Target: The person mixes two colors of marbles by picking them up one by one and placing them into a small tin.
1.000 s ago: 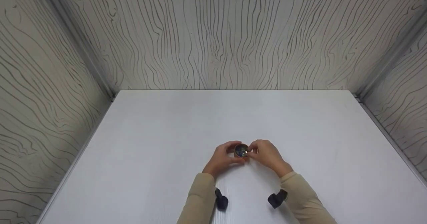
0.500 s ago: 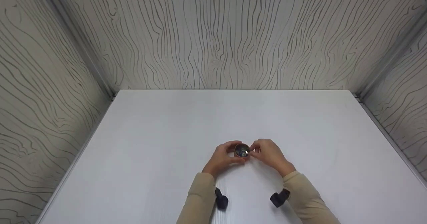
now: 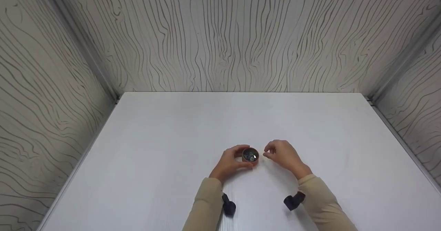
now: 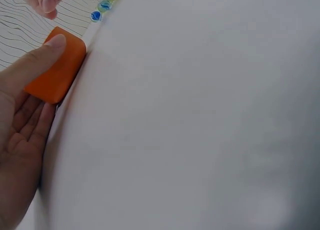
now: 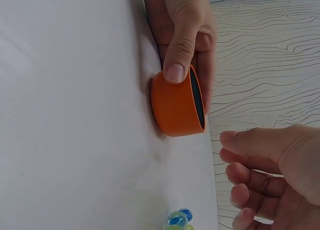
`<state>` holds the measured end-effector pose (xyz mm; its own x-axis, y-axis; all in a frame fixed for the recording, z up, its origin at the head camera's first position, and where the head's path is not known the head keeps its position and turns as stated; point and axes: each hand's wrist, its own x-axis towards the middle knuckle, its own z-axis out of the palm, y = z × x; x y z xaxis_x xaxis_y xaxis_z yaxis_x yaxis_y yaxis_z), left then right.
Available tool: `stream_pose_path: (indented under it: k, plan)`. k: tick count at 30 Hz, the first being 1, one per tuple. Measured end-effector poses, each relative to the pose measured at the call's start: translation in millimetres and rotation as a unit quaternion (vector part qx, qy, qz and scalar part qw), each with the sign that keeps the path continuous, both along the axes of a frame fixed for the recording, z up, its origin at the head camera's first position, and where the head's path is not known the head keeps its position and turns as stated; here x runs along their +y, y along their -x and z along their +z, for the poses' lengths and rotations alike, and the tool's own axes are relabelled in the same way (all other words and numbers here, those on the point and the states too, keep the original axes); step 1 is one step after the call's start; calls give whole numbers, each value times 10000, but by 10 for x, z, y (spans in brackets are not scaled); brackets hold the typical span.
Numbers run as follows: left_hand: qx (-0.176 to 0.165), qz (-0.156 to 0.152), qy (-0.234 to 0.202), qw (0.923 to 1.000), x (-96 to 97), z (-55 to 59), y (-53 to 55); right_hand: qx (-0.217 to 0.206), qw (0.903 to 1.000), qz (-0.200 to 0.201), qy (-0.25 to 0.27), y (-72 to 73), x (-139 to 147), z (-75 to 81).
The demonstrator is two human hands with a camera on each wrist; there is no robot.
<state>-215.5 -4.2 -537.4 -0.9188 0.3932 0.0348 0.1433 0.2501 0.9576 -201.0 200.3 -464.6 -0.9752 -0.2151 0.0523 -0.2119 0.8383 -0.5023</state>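
Observation:
My left hand point(image 3: 229, 163) holds a small orange cup point(image 5: 175, 110) upright on the white table, thumb on the near side and fingers round the far side. Shiny, dark-looking contents glint inside the cup in the head view; their kind is too small to tell there. Just right of the cup, my right hand point(image 3: 285, 156) hovers apart from it, fingers loosely bent, nothing visible between them. Glass marbles point(image 4: 104, 6) with blue and yellow-green swirls lie on the table beyond the cup in the left wrist view. The right wrist view catches these marbles point(image 5: 177, 219) at its bottom edge.
The white table point(image 3: 165, 138) reaches back to a panel wall point(image 3: 220, 38) with a wood-grain line pattern. Similar panels stand at left and right. A black wrist camera point(image 3: 228, 207) sits by the left sleeve, another camera point(image 3: 294, 201) by the right.
My right hand has drawn back from the cup's rim, moving right and slightly away from me. The left hand and the cup have stayed in place.

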Motion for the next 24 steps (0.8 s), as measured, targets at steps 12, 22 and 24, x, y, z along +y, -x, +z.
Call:
stream_pose_path:
  k: [12, 22, 24]
  plan:
    - [-192, 44, -63, 9998, 10, -6, 2, -123, 9996, -252, 62, -6, 168, 27]
    - [-191, 37, -61, 9998, 7, -5, 1, -268, 9987, -383, 200, -9, 262, 27]
    - [-205, 41, -39, 9998, 6, -2, 1, -286, 9986, -417, 182, -10, 278, 24]
